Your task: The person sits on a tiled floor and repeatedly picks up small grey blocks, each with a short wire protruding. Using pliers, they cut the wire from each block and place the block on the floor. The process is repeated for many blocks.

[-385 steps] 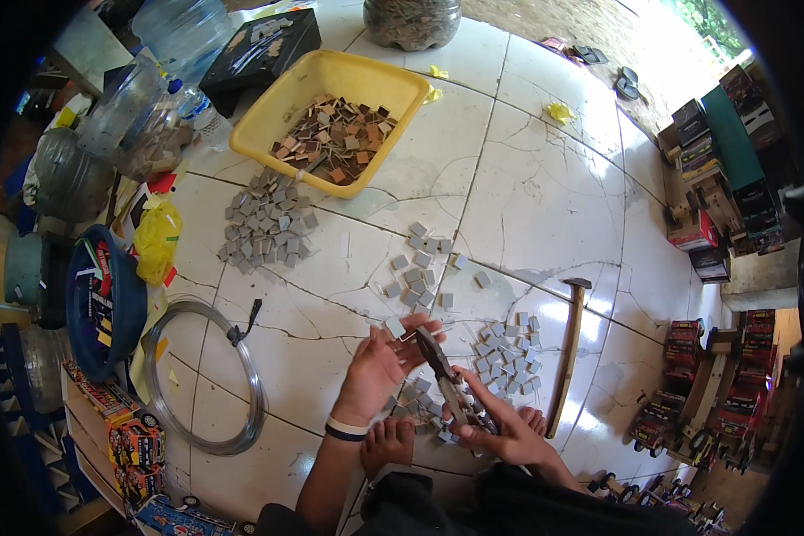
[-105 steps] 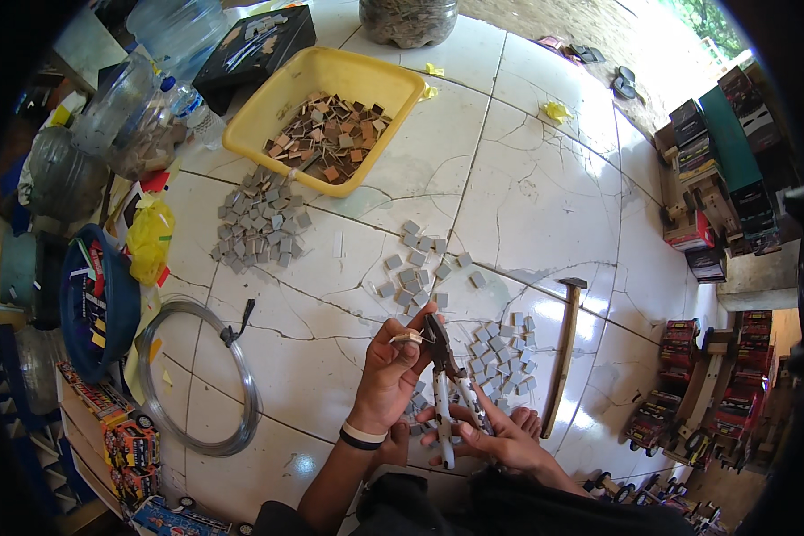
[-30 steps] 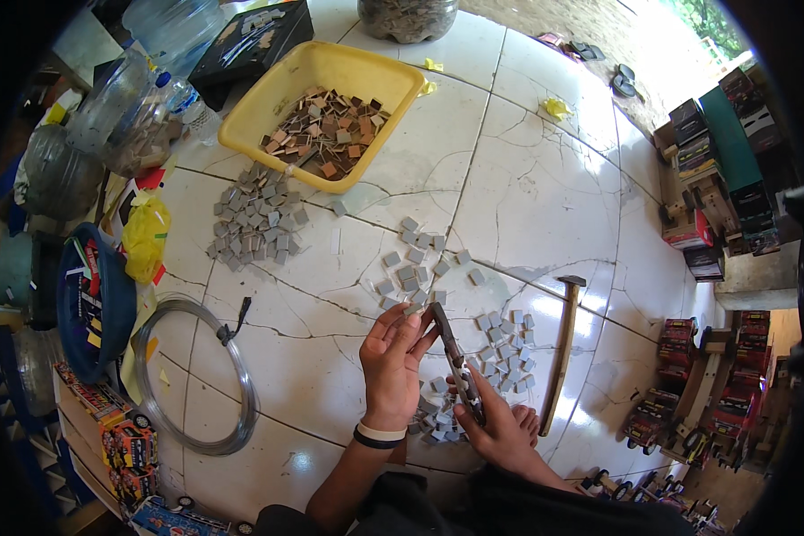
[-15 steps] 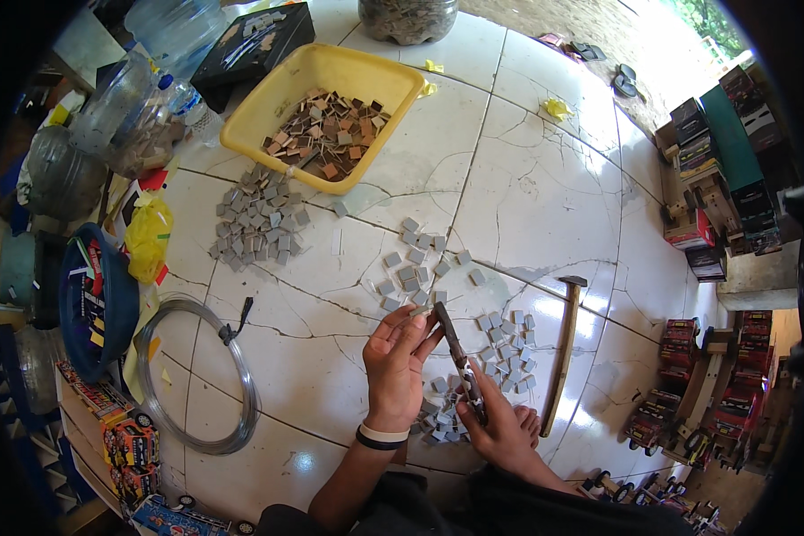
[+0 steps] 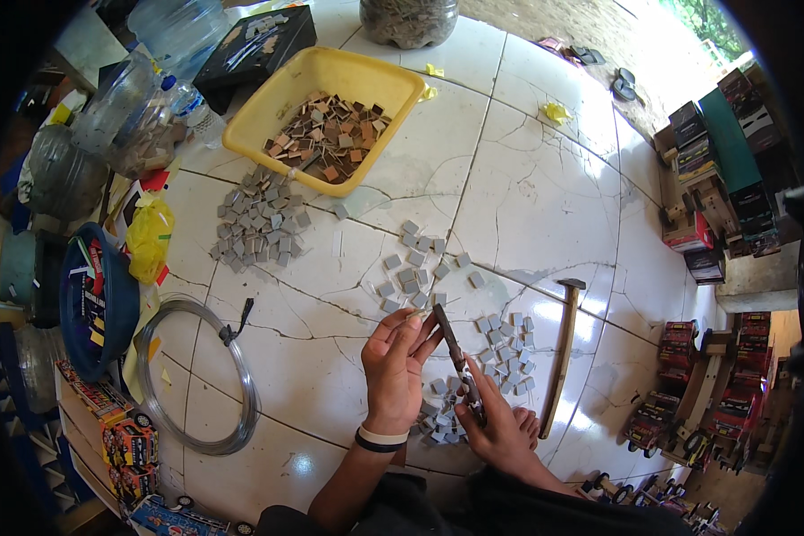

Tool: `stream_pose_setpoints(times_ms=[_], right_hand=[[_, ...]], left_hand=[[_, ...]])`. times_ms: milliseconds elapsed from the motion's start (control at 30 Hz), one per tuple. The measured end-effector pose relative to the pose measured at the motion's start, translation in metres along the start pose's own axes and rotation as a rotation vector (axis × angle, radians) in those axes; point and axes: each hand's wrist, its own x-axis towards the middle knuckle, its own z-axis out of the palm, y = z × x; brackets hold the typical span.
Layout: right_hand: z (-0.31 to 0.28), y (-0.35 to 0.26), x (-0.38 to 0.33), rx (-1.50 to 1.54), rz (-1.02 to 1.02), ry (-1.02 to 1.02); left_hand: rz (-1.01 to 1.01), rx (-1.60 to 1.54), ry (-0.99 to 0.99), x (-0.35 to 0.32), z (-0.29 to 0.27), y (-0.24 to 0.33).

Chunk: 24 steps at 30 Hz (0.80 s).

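My left hand has its thumb and fingertips pinched on a small grey piece, mostly hidden by the fingers. In my right hand is a dark, worn pliers-like tool, gripped round its lower part. Its upper end is right beside my left fingertips; whether it touches the piece I cannot tell. Beyond my left hand, loose grey square pieces lie on the floor. More grey squares are scattered by my right hand, and others lie partly hidden below the tool.
A hammer lies to the right. Farther left are a heap of grey squares, a yellow basin of brownish squares and a coil of clear tubing. A blue tub stands at left; toy trucks sit at right.
Almost nothing differs. My left fingertips have shifted slightly around the small piece, and the tool's tip has barely moved.
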Motion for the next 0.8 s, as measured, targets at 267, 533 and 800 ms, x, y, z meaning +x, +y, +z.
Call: stream_pose_setpoints(times_ms=[267, 533, 800], right_hand=[[-0.008, 0.015, -0.014, 0.371, 0.464, -0.253], [-0.005, -0.007, -0.005, 0.38, 0.437, -0.277], [-0.004, -0.023, 0.009, -0.523, 0.05, -0.071]], left_hand=[[0.247, 0.21, -0.103, 0.005, -0.006, -0.01], [0.546, 0.623, -0.104, 0.01, -0.015, -0.005], [0.593, 0.725, -0.047, 0.007, -0.013, -0.003]])
